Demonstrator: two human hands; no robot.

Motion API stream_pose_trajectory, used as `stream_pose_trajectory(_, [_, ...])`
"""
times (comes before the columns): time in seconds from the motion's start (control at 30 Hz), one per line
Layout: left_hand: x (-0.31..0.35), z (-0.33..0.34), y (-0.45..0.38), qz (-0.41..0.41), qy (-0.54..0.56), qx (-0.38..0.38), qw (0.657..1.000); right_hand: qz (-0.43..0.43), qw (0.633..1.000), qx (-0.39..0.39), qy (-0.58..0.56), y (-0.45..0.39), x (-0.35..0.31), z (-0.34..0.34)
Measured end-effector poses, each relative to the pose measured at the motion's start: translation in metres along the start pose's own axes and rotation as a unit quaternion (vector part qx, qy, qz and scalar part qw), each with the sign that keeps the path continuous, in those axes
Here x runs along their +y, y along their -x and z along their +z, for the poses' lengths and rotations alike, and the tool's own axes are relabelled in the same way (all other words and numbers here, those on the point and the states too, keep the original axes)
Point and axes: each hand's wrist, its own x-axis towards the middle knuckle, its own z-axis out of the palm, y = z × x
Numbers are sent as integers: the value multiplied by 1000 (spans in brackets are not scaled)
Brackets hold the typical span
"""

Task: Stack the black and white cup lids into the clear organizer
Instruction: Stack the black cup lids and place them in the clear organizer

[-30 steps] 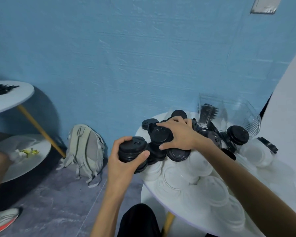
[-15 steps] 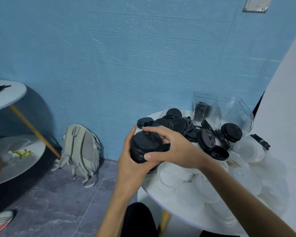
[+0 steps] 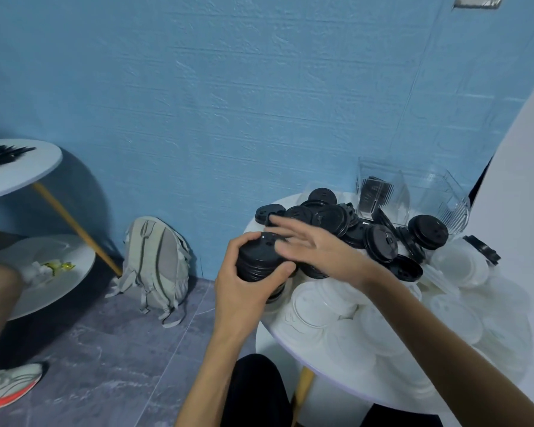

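My left hand (image 3: 244,291) grips a stack of black lids (image 3: 256,261) at the left edge of the round white table (image 3: 265,340). My right hand (image 3: 315,248) hovers over the stack with fingers spread and straight, blurred, its fingertips at the stack's top. A heap of loose black lids (image 3: 349,221) covers the table's far side. White lids (image 3: 315,306) lie piled across the near side. The clear organizer (image 3: 413,198) stands at the back right, with a row of black lids (image 3: 375,197) upright in its left compartment.
A blue wall runs close behind the table and a white wall (image 3: 524,180) on its right. A grey backpack (image 3: 156,263) leans on the floor to the left. Further left stands a two-tier round table (image 3: 22,171), with another person's leg and shoe (image 3: 7,386) beside it.
My right hand brought a black lid from the heap onto the stack in my left hand, then let go and opened its fingers. The stack stayed in my left hand.
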Motion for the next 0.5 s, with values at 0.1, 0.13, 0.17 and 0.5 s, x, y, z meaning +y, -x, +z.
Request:
stream_pose_trajectory(0.1, [2, -13, -6, -18, 8, 22, 1000, -27, 966, 99, 238, -10, 3, -16])
stream_pose_trajectory(0.13, [2, -18, -7, -23, 12, 29, 999, -32, 934, 103, 340, -12, 5, -19])
stream_pose_trajectory(0.17, [2, -23, -8, -28, 14, 35, 999, -36, 908, 90, 408, -14, 7, -20])
stream_pose_trajectory(0.5, [-6, -43, -6, -50, 19, 46, 997, -33, 850, -44, 524, -39, 32, -7])
